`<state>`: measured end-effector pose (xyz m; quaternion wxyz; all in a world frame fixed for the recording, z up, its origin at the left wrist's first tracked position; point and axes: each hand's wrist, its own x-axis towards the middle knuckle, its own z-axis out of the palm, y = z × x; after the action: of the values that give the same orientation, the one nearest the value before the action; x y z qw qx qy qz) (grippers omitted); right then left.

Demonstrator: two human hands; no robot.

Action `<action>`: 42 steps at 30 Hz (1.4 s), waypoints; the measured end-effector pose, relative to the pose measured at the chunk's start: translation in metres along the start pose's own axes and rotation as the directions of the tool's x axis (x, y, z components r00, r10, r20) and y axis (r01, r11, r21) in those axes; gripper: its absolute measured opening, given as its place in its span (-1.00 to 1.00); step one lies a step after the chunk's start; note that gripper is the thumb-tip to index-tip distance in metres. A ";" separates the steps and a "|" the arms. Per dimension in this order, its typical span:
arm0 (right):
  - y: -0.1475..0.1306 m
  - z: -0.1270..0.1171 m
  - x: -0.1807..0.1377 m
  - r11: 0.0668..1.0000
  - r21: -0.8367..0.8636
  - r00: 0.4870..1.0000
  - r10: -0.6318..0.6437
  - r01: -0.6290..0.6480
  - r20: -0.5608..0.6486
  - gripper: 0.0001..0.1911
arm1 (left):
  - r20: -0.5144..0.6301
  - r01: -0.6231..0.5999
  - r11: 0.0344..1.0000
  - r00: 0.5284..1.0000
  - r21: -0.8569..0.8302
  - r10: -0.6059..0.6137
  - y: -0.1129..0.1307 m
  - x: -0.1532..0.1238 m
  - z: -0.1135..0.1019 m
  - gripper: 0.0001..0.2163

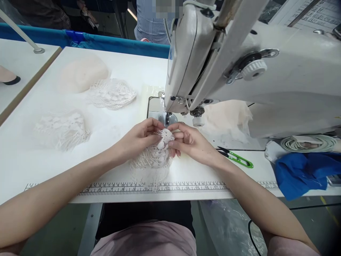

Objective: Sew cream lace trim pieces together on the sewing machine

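My left hand (140, 137) and my right hand (190, 141) both pinch the top of a white lace piece (154, 160) just in front of the sewing machine's presser foot (167, 119). The lace hangs down from my fingers onto the white table (32, 167) and reaches the printed ruler (122, 186) along the front edge. The fingers of both hands are curled and pressed together on the lace's upper edge. The white sewing machine (266, 78) rises over the right half of the table.
Two more lace pieces (62, 129) (112, 93) and a pile of cream fabric (82, 73) lie at the left. Green thread snips (236, 157) rest right of my right hand. Blue cloth (301, 172) and coiled white tape (306, 143) sit at far right. A person in a striped shirt (150, 21) stands behind the table.
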<state>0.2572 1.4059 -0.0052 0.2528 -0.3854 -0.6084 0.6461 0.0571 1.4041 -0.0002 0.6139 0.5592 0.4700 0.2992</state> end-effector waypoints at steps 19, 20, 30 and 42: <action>0.015 0.011 0.002 0.877 -0.391 0.843 -0.418 0.277 -0.339 -0.97 | -0.054 -0.404 0.544 0.766 0.735 0.641 -0.011 -0.004 0.004 -0.90; 0.016 0.011 0.002 0.921 -0.285 0.863 -0.360 0.267 -0.355 -0.95 | -0.019 -0.416 0.466 0.730 0.781 0.683 -0.013 -0.003 0.003 -0.91; 0.014 0.015 -0.001 0.856 -0.398 0.834 -0.461 0.329 -0.304 -0.89 | 0.205 -0.468 0.069 0.509 0.881 0.836 -0.023 0.001 -0.002 -0.88; 0.013 0.013 -0.001 0.668 -0.605 0.761 -0.630 0.433 -0.151 -0.84 | 0.212 -0.496 0.078 0.502 0.865 0.839 -0.023 0.001 -0.003 -0.90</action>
<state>0.2493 1.3956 -0.0185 0.4182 -0.3498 -0.7951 0.2657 0.0510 1.4019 -0.0221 -0.0593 0.8688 0.3277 0.3665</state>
